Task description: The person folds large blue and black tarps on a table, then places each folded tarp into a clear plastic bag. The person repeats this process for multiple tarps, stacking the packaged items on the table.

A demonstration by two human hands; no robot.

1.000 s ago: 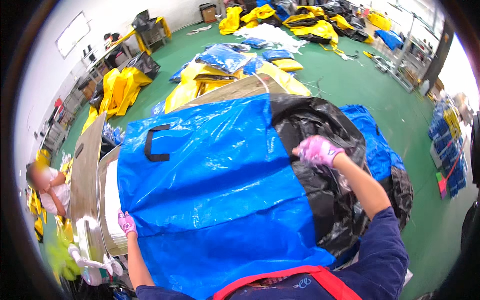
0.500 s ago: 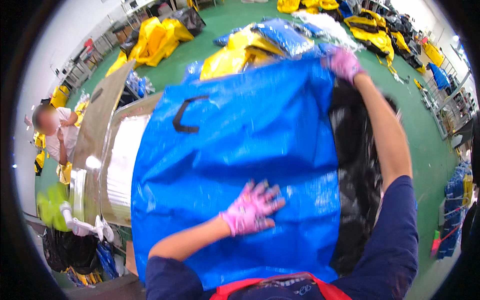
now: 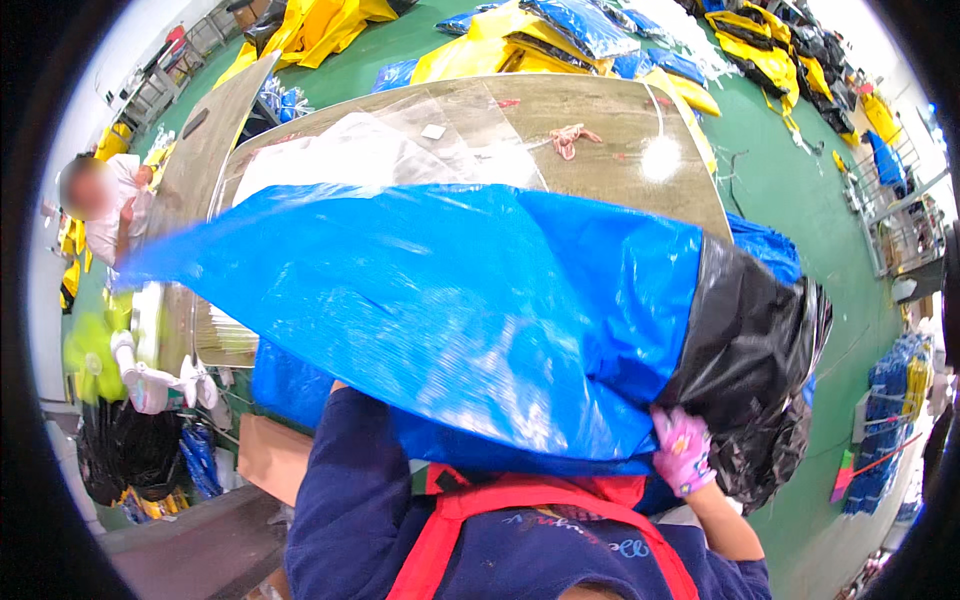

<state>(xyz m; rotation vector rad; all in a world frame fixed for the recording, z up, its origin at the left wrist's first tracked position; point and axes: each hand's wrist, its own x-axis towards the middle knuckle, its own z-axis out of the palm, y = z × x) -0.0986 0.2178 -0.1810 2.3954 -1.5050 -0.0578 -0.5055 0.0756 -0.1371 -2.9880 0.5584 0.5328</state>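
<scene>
Hands: the right hand, in a pink glove, grips the lower edge of the blue sheet where it meets black plastic. Whether the left hand holds anything cannot be told; it is hidden under the sheet. Lifted and blurred, the sheet spans the worktop. Clear film lies on the worktop beyond it.

A bright blue sheet joins glossy black plastic; the right hand wears a pink patterned glove, above a navy sleeve and red straps.
</scene>
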